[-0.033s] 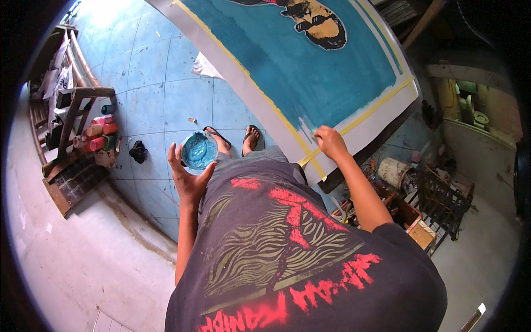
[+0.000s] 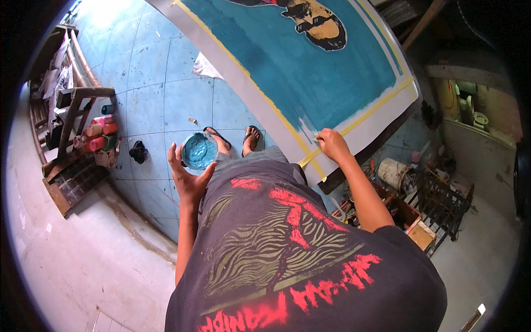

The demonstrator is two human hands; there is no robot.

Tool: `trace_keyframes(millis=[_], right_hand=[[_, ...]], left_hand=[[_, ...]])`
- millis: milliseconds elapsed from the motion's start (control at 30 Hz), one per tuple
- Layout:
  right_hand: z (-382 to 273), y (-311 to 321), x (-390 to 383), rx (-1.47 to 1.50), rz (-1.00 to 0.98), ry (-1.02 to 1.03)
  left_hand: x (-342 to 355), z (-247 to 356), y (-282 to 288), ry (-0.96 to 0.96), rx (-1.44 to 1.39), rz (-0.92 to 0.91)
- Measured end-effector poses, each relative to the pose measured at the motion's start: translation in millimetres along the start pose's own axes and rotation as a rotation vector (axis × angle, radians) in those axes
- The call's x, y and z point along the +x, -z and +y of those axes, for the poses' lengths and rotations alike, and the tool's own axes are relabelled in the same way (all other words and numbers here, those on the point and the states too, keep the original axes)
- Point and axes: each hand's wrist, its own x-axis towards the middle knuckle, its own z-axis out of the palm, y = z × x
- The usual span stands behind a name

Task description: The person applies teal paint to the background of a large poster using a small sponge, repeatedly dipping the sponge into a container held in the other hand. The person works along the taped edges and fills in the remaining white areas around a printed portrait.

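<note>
My left hand (image 2: 189, 178) grips a round tub of teal-blue paint (image 2: 199, 151), thumb on one side and fingers on the other. The thick paint shows ridges on top. My right hand (image 2: 333, 145) is closed at the near corner of a large painted sheet (image 2: 332, 91). A small pale tip pokes out of its fingers against the paper; the rest is hidden, so I cannot make out its kind. The sheet carries a teal field, a portrait figure (image 2: 323, 30) at the far end and yellow tape (image 2: 265, 102) along its white border. Whitish streaks show near the tip.
At left a wooden stand (image 2: 77, 119) holds several red and pink bottles (image 2: 99, 130). A black plastic bag (image 2: 138, 151) lies on the blue tiled floor (image 2: 146, 105). To the right are a white bucket (image 2: 392, 171), a dark metal rack (image 2: 440, 202) and a wooden box (image 2: 417, 229).
My right hand has shifted very slightly right and toward me along the sheet's corner. The left hand and the paint tub stay put.
</note>
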Motion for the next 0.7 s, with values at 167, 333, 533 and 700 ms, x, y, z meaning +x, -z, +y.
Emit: trace_keyframes(millis=[167, 333, 533, 700], right_hand=[[-30.9, 36.8, 49.6, 0.241, 0.260, 0.156], [-88.8, 54.7, 182.6, 0.197, 0.464, 0.414], [-119.0, 53.8, 296.1, 0.144, 0.463, 0.432], [-92.5, 27.1, 288.7, 0.056, 0.289, 0.423]], left_hand=[[2.0, 0.6, -2.3, 0.015, -0.038, 0.010], [7.9, -2.9, -5.1, -0.013, 0.005, 0.038], [1.7, -11.0, -9.3, 0.050, 0.028, 0.087], [-5.0, -25.2, -14.1, 0.067, 0.095, 0.113]])
